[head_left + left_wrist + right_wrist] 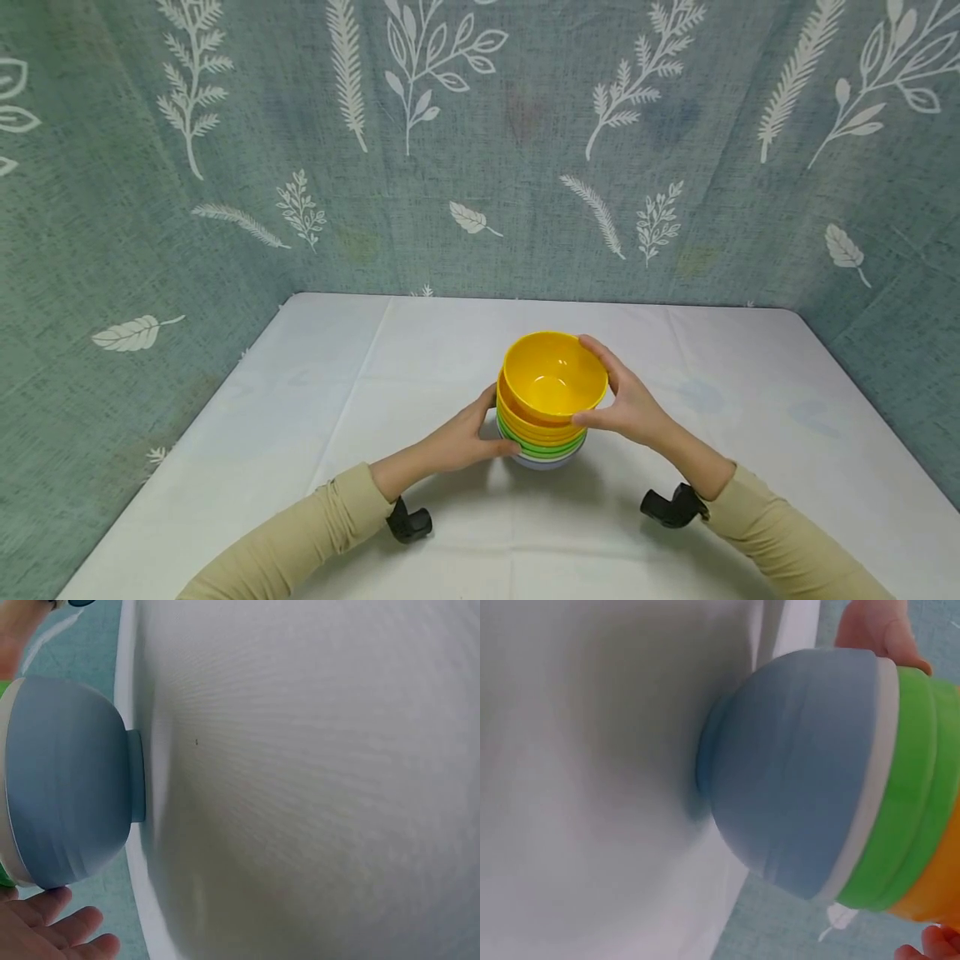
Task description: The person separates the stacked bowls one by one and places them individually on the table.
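A stack of nested bowls stands on the table, with yellow bowls (517,417) above green bowls (546,451) and a blue-grey bowl (71,780) with a pale rim at the bottom. My left hand (468,437) holds the stack's left side, thumb in front and fingers behind. The topmost yellow bowl (555,377) sits tilted, raised a little out of the stack and facing me. Its right side is gripped by my right hand (633,406), thumb at the near rim and fingers at the far rim. Only fingertips of that hand show in the right wrist view.
A white cloth covers the table (390,367). Grey-green curtains (480,167) with white leaf prints hang behind and at both sides. A black wrist camera mount (410,523) is on the left wrist, another mount (673,505) on the right.
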`<action>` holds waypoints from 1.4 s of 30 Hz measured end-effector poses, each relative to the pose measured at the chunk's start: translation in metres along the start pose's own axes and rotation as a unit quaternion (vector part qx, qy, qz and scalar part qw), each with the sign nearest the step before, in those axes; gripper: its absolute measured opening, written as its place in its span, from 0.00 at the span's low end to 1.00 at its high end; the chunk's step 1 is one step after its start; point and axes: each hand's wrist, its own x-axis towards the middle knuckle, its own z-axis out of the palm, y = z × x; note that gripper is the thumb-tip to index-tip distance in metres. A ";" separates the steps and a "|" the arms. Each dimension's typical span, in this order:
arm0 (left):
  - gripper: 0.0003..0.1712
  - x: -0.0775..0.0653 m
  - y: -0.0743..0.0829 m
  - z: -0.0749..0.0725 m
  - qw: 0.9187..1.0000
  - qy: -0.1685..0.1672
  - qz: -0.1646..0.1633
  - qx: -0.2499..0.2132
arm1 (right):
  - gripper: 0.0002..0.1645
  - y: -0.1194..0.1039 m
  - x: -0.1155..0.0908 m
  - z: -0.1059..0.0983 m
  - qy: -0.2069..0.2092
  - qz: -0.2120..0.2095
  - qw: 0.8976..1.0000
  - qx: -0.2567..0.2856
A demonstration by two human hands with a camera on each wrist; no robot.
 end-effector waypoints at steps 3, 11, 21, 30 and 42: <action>0.56 0.000 0.000 -0.001 1.000 -0.003 -0.005 -0.003 | 0.55 -0.005 0.000 -0.005 0.004 0.001 1.000 -0.001; 0.54 -0.001 -0.001 -0.001 1.000 -0.004 -0.010 0.001 | 0.53 -0.011 0.003 -0.019 0.019 0.003 1.000 0.004; 0.53 -0.001 -0.001 -0.001 1.000 -0.006 -0.004 -0.001 | 0.49 -0.018 0.003 -0.049 0.094 0.017 0.995 0.008; 0.54 -0.002 -0.001 -0.001 1.000 -0.006 -0.014 0.004 | 0.52 -0.005 0.000 -0.083 0.143 0.062 0.986 -0.062; 0.54 -0.002 0.000 -0.001 1.000 -0.004 -0.015 0.010 | 0.53 0.018 -0.005 -0.111 0.216 0.095 0.964 -0.120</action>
